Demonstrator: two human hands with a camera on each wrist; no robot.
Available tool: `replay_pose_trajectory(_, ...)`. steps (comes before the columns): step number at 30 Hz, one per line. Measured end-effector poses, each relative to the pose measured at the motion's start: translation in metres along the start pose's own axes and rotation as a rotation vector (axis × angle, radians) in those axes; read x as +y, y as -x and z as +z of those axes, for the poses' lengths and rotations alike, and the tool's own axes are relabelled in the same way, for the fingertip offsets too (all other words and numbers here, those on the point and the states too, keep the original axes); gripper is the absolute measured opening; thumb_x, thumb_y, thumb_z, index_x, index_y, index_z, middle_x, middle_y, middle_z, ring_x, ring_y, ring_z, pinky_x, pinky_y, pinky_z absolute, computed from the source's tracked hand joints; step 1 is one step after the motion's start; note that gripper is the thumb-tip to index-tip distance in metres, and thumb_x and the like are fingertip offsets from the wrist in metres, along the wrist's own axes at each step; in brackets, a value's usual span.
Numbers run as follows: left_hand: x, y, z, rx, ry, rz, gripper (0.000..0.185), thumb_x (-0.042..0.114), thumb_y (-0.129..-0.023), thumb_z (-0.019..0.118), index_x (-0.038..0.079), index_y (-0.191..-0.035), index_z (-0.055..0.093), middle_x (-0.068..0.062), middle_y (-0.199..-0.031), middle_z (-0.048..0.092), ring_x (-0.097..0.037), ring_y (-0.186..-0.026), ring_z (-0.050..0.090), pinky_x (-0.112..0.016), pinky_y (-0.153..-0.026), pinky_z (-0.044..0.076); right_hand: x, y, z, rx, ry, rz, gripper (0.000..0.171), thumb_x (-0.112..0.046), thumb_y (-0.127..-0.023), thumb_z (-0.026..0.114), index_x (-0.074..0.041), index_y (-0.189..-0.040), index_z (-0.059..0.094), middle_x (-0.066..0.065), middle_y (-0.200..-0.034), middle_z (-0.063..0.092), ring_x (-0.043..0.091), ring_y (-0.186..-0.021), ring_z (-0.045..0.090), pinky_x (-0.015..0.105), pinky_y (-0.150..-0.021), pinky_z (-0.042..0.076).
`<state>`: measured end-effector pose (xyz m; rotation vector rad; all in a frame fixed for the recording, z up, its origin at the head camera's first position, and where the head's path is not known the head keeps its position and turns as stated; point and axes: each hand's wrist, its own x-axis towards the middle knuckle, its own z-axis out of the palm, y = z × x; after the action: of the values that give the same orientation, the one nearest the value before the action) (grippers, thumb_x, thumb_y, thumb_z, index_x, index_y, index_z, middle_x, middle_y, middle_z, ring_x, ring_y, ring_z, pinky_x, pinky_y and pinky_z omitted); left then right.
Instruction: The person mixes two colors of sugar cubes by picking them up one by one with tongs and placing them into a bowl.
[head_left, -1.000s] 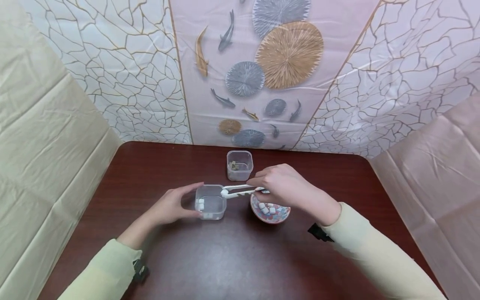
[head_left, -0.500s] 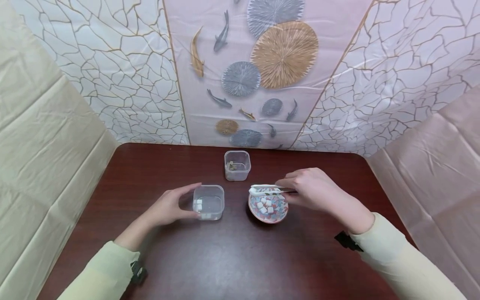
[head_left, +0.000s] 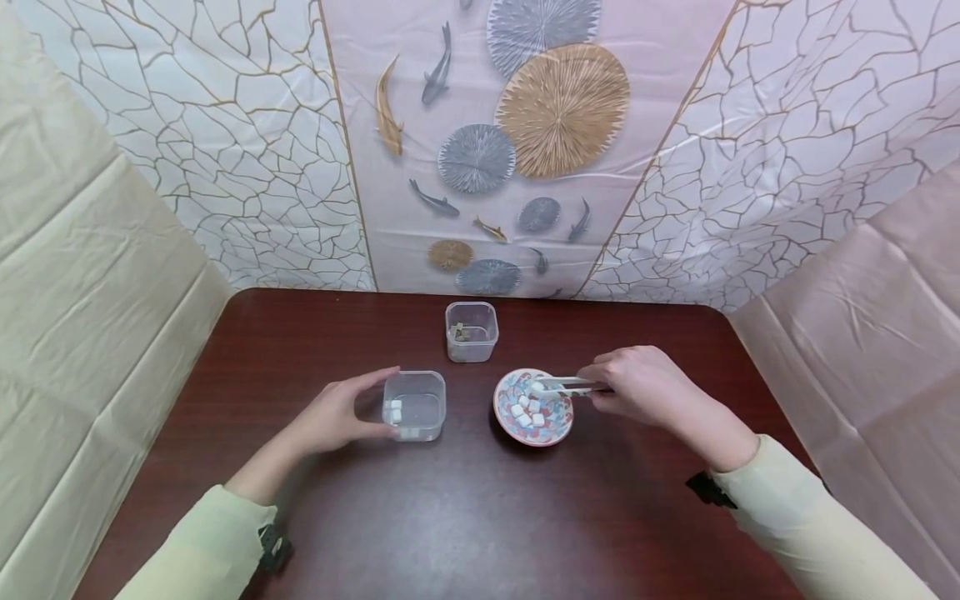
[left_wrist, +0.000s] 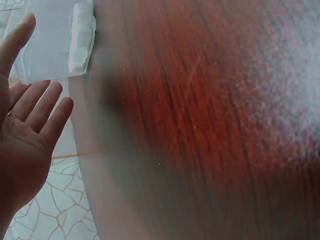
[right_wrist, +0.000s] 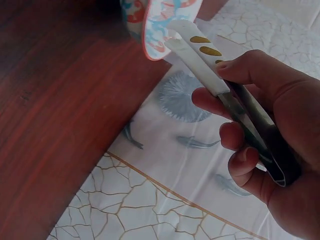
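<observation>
My left hand [head_left: 341, 414] spans the near-left side of a clear plastic container [head_left: 427, 408], thumb and index finger at opposite sides. Small white cubes [head_left: 395, 411] lie along its left side; the left wrist view shows cubes [left_wrist: 80, 37] through the wall. In my right hand [head_left: 637, 383] are small tongs [head_left: 566, 386] with white ends and a dark metal handle [right_wrist: 255, 130], pinched between thumb and fingers. Their tips are over a patterned dish [head_left: 557, 427] holding several white cubes [head_left: 528, 410]. Whether a cube sits between the tips cannot be told.
Behind these stands a second clear container [head_left: 472, 343] with a few small greenish-brown pieces [head_left: 459, 332] inside. All rests on a dark reddish-brown table [head_left: 450, 525]. A fish-patterned cloth [head_left: 480, 200] hangs at its back edge, with pale cloth at both sides.
My right hand has moved right with the tongs, from the clear container's rim to over the dish. The white cube at their tips earlier is gone from there. My left hand stays at the container.
</observation>
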<state>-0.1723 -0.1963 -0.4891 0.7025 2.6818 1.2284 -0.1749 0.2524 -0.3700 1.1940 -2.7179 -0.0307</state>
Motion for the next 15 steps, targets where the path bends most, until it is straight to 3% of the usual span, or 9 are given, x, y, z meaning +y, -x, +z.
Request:
replay_pose_trajectory(7, -0.0019, 0.0002, 0.0010, 0.002, 0.004, -0.009, 0.091, 0.027, -0.079, 0.098, 0.014, -0.158, 0.054, -0.014, -0.147, 0.066, -0.035, -0.136, 0.062, -0.056, -0.114, 0.048, 0.0019, -0.0014, 0.0117, -0.014, 0.012, -0.017, 0.027, -0.007, -0.070, 0.082, -0.024, -0.073, 0.061, -0.012, -0.068, 0.057, 0.009, -0.055, 0.050, 0.032, -0.048, 0.042)
replay_pose_trajectory(15, -0.0023, 0.0002, 0.0003, 0.001, 0.008, -0.010, 0.091, 0.027, -0.080, 0.097, 0.013, -0.158, 0.053, -0.013, -0.146, 0.067, -0.034, -0.136, 0.062, -0.057, -0.114, 0.048, 0.0000, -0.0053, 0.0075, -0.025, 0.003, 0.004, 0.023, -0.011, -0.071, 0.084, -0.024, -0.078, 0.066, -0.012, -0.070, 0.059, 0.009, -0.055, 0.052, 0.034, -0.048, 0.043)
